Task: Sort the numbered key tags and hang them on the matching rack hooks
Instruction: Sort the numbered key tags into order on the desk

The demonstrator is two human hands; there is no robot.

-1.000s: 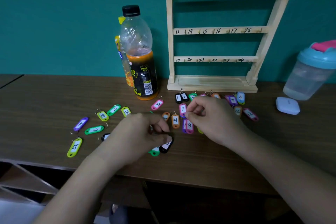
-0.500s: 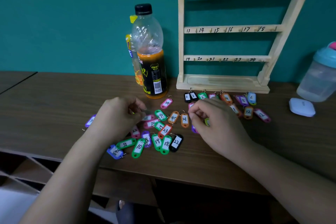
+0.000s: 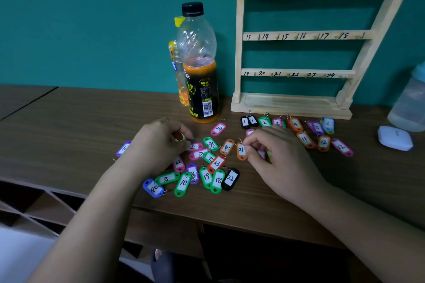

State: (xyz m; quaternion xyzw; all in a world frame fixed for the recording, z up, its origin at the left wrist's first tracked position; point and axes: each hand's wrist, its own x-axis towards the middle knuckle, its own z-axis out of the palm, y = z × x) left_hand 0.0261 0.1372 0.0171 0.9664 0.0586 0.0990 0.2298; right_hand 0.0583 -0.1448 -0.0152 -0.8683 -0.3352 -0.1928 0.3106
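Desk (image 3: 69,122) | left hand (image 3: 161,145) — pinches yellow tag (image 3: 181,137) | right hand (image 3: 278,161) — pinches orange tag (image 3: 240,150)

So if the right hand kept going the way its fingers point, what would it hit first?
The orange 21 tag. The right hand's fingertips seem to be at its ring already. Just past it lies the orange 24 tag.
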